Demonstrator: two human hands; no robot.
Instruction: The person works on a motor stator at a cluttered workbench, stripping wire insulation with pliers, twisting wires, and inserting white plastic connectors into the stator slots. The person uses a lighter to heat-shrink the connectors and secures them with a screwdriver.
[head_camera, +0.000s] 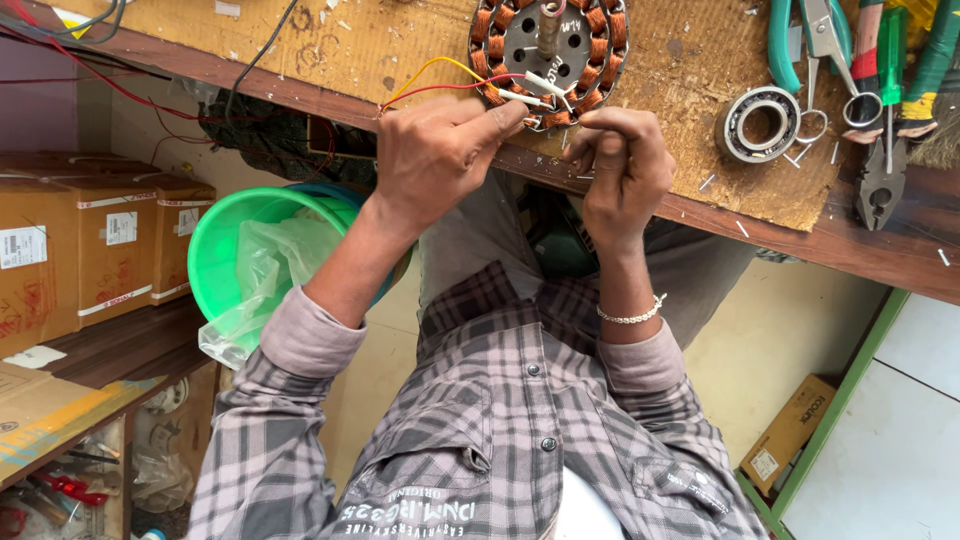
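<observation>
- Your left hand (435, 150) sits at the near edge of the wooden bench (700, 215); its forefinger and thumb are pressed together on the white-sleeved wire ends (530, 98) at the rim of the round copper-wound motor stator (548, 55).
- That stator lies flat on the bench, close to the near edge, with a metal shaft standing up from its grey centre plate.
- A yellow wire (435, 68) and a red wire (440, 90) run from the sleeved ends back over your left hand's knuckles towards the left.
- Your right hand (620, 165) is curled just beside the stator's near rim, fingers folded in with the thumb against them; whether it pinches something thin you cannot tell from this view.
- A beaded bracelet (632, 315) circles your right wrist.
- A steel ball bearing ring (760, 124) rests on the bench to the right of the stator, well apart from both hands.
- Green-handled pliers (800, 40) and a green-handled screwdriver (890, 60) lie toward the right end of the bench.
- Under the bench's near edge, on your left, a green plastic bucket (225, 255) holds a clear plastic bag (260, 270).
</observation>
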